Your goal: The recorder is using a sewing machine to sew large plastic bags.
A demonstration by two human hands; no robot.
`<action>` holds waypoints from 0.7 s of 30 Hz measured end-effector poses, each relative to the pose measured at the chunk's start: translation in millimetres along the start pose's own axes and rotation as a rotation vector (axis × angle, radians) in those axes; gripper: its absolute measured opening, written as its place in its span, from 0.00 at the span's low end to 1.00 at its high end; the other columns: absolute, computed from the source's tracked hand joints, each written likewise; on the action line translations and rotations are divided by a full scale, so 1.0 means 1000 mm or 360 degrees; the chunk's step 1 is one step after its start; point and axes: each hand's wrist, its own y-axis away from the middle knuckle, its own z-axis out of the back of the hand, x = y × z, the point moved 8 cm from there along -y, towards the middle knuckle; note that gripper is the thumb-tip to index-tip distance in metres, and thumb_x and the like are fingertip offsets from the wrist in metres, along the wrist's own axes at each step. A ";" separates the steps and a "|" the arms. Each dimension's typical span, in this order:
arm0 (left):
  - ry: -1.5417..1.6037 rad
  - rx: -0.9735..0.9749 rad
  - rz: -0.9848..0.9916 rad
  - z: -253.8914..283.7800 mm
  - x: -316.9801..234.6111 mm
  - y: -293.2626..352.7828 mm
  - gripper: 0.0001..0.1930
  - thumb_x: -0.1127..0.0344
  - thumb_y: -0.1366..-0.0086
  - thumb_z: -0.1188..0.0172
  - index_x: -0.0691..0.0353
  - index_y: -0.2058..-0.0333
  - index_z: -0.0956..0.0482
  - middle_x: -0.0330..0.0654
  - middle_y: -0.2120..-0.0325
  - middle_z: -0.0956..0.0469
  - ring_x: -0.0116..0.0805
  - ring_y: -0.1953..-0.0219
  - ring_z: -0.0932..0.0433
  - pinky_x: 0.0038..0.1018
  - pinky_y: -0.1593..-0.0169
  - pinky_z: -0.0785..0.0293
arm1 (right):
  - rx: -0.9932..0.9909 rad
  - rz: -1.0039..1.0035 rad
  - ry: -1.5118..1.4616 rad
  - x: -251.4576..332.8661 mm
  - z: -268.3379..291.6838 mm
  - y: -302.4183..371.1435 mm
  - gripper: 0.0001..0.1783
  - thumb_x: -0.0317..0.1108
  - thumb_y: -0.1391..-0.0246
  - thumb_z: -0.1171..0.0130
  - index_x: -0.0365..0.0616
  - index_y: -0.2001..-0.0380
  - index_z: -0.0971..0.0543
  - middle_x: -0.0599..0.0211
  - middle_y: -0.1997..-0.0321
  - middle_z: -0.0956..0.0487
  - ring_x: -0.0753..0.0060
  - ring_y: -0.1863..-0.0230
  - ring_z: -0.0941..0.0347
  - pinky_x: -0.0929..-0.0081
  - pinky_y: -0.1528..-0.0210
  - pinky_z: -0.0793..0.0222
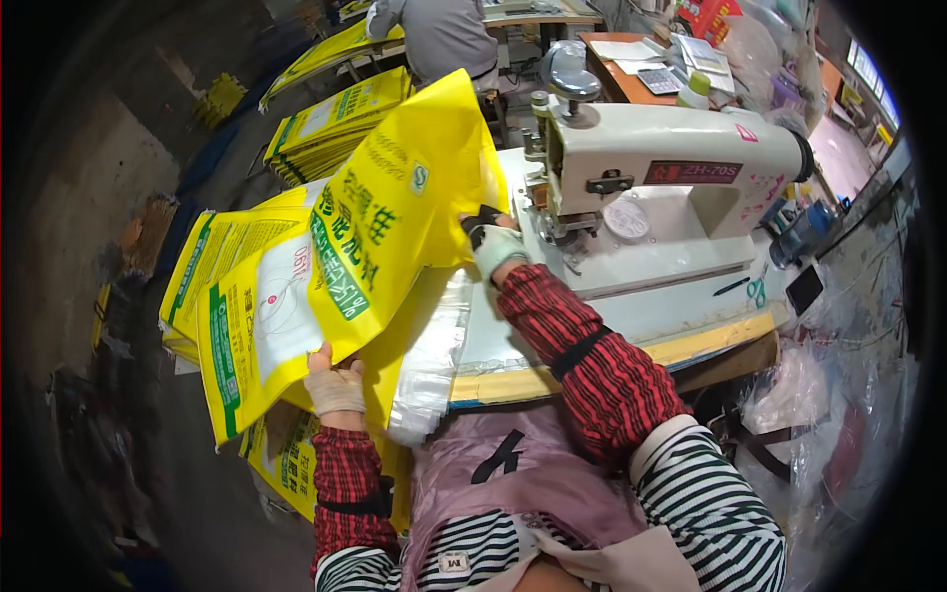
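A large yellow woven sack [380,212] with green printing and a white panel rises tilted in front of me, to the left of a white sewing machine [651,148]. My left hand [335,385], wrapped in a pale covering, pinches the sack's near edge. At the sack's right edge, close to the machine's needle area, my right hand [493,245] is closed on the yellow material; it wears a whitish partial glove with dark fingertips. Transparent plastic film [432,360] lies in a bunch under the sack, on the table's left end.
More yellow sacks [227,252] are stacked at left, with another pile [340,123] beyond. A seated person [444,39] works at the back. Green scissors [757,288], a pen [731,286] and a phone [804,289] lie right of the machine. Yellow edging [631,360] borders the table.
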 end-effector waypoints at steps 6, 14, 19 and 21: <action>-0.0261 -0.0194 -0.0275 0.085 -0.114 -0.065 0.13 0.62 0.41 0.49 0.64 0.62 0.24 0.44 0.70 0.22 0.36 0.69 0.22 0.32 0.71 0.27 | 0.0442 0.0944 0.0151 0.107 0.042 0.082 0.14 0.38 0.45 0.44 0.39 0.62 0.22 0.55 0.65 0.21 0.56 0.61 0.25 0.66 0.57 0.30; 0.0334 -0.0077 -0.0310 0.065 -0.098 -0.043 0.13 0.66 0.42 0.45 0.65 0.60 0.26 0.43 0.68 0.22 0.40 0.67 0.22 0.35 0.65 0.24 | 0.0878 0.0819 0.1537 0.109 -0.005 0.175 0.19 0.49 0.48 0.42 0.42 0.68 0.20 0.51 0.72 0.22 0.48 0.70 0.25 0.61 0.66 0.30; 0.0079 -0.0058 0.0108 0.048 -0.028 -0.012 0.06 0.63 0.41 0.41 0.48 0.69 0.30 0.31 0.80 0.30 0.26 0.83 0.34 0.20 0.83 0.44 | 0.0806 0.0432 0.1619 0.091 -0.024 0.174 0.28 0.56 0.43 0.54 0.39 0.77 0.25 0.47 0.79 0.27 0.43 0.76 0.29 0.55 0.71 0.35; 0.0004 -0.0108 0.0114 0.057 -0.028 -0.019 0.06 0.62 0.40 0.43 0.50 0.73 0.32 0.31 0.83 0.34 0.26 0.86 0.38 0.20 0.84 0.48 | 0.0701 0.0570 0.1326 0.099 -0.019 0.188 0.24 0.50 0.42 0.53 0.38 0.75 0.25 0.47 0.78 0.27 0.44 0.74 0.29 0.56 0.71 0.35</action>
